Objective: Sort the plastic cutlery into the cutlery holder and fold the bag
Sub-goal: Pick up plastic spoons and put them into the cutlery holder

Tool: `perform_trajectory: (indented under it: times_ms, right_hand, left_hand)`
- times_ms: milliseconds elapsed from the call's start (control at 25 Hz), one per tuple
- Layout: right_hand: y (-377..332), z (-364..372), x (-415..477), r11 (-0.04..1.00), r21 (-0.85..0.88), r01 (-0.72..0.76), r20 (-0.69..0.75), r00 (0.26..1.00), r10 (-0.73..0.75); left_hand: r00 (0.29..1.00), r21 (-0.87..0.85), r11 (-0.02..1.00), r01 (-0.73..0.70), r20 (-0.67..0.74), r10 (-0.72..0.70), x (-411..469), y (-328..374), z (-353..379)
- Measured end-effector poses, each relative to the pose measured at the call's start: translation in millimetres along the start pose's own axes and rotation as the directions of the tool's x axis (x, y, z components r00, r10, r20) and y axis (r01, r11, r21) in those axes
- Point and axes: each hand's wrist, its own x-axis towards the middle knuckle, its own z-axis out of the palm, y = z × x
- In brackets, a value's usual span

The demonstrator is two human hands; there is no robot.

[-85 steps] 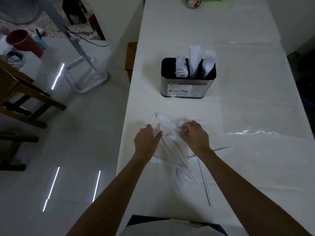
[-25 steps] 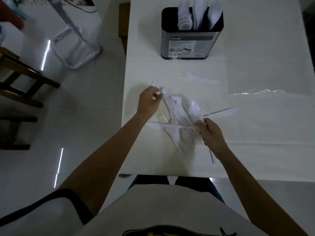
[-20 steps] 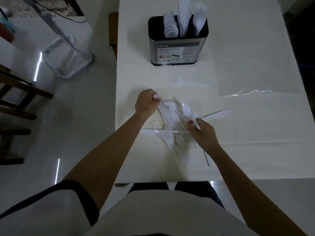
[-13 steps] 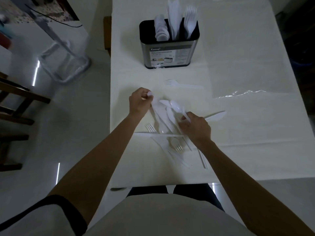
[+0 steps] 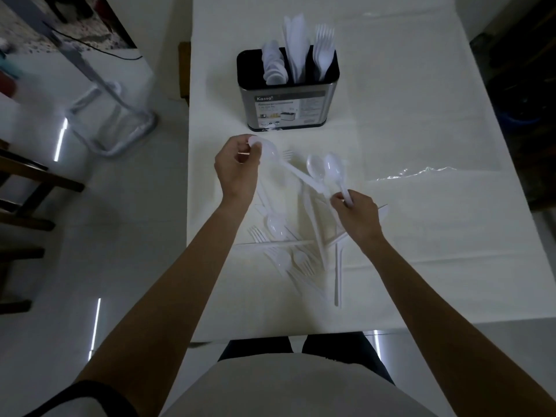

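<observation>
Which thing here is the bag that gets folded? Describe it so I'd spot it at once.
Find the metal cutlery holder with the black top on the long white table. Just right of it the bag lies flat, its near edge a crinkled, shiny line. Unlike the loose white cutlery beside it, it is clear and almost invisible.

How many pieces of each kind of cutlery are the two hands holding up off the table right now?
White plastic spoons: 3
White plastic forks: 0
White plastic knives: 0
Total: 3 pieces held up
</observation>
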Motion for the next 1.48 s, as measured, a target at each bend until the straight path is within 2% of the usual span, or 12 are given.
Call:
perform_trajectory:
  times_ms: [120, 280, 360, 440, 600, 800, 1000, 1120, 1200, 1320, 1400, 1480]
  right_hand:
    - [-11, -10, -9, 0.979, 0.206, -0.004, 0.067, 0.998, -0.01]
    - [-20, -15, -31, 0.983, 0.162, 0.086, 0.217, 0.969, -0.121]
    - [-15, -13, -42, 0.965, 0.26, 0.019, 0.244, 0.966, -0.085]
    - [-10, -9, -50, 0.901, 0.41, -0.143, 0.273, 0.962, 0.028]
    - [-4, 1, -56, 0.918, 0.333, -0.216, 0.368, 0.926, 0.084]
    - [-8, 10, -63, 0.714, 0.536, -0.45, 0.502, 0.85, 0.159]
    - [0, 11, -72, 0.665, 0.571, -0.481, 0.569, 0.816, 0.102]
    - [0, 5, -71, 0.794, 0.496, -0.35, 0.549, 0.836, 0.025]
    - [0, 3, -70, 0.857, 0.44, -0.268, 0.52, 0.854, 0.0]
    - [11, -2, -66, 0.857, 0.45, -0.25, 0.427, 0.903, 0.039]
    - [20, -6, -68, 0.841, 0.472, -0.265, 0.395, 0.916, 0.068]
    - [29, -9, -72, 0.829, 0.477, -0.291, 0.392, 0.915, 0.095]
  left_hand:
    - [0.98, 0.042, 0.997, 0.059, 0.19, -0.066, -13, 0, 8]
    - [0.91, 0.016, 0.982, 0.186, 0.375, -0.178, -31, 8, 12]
    - [0.902, 0.017, 0.981, 0.191, 0.392, -0.182, -36, 10, 11]
    - [0.902, 0.016, 0.981, 0.192, 0.392, -0.183, -41, 9, 7]
    - [0.89, 0.026, 0.985, 0.169, 0.427, -0.163, -55, 8, 3]
    - [0.9, 0.114, 0.988, 0.105, 0.411, -0.143, -59, -2, 3]
    - [0.89, 0.131, 0.988, 0.082, 0.437, -0.132, -58, -7, 7]
    - [0.868, 0.127, 0.988, 0.086, 0.478, -0.137, -52, -6, 11]
    - [0.835, 0.153, 0.988, 0.021, 0.541, -0.102, -40, -5, 11]
    - [0.8, 0.286, 0.926, -0.246, 0.6, 0.028, -18, -11, -2]
    - [0.718, 0.395, 0.788, -0.473, 0.691, 0.085, -8, -22, -21]
    - [0.578, 0.443, 0.629, -0.639, 0.816, 0.013, -10, -36, -40]
